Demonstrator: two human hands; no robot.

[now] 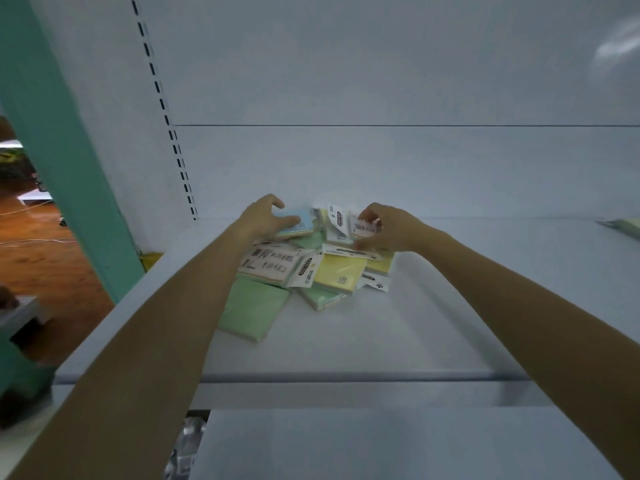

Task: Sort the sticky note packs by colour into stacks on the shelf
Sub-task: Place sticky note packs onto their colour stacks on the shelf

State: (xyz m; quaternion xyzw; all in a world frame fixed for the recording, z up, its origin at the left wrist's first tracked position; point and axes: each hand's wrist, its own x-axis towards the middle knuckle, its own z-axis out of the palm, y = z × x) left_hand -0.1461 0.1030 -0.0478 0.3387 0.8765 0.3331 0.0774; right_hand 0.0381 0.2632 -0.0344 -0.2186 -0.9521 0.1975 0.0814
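Note:
A jumbled pile of sticky note packs lies on the white shelf (433,323). My left hand (265,216) grips a blue pack (299,220) at the pile's back left. My right hand (388,228) pinches a pack's white header card (362,226) at the back right. In front lie a yellow pack (341,273), a green pack (254,306) at the near left, another green pack (320,297) under the yellow one, and a pack turned label side up (272,263). Packs deeper in the pile are partly hidden.
A green pack (623,226) lies alone at the shelf's far right edge. The white back panel (381,161) rises behind the pile, with a slotted upright (173,133) on the left. A teal post (52,133) stands at the left. A lower shelf (381,445) shows beneath.

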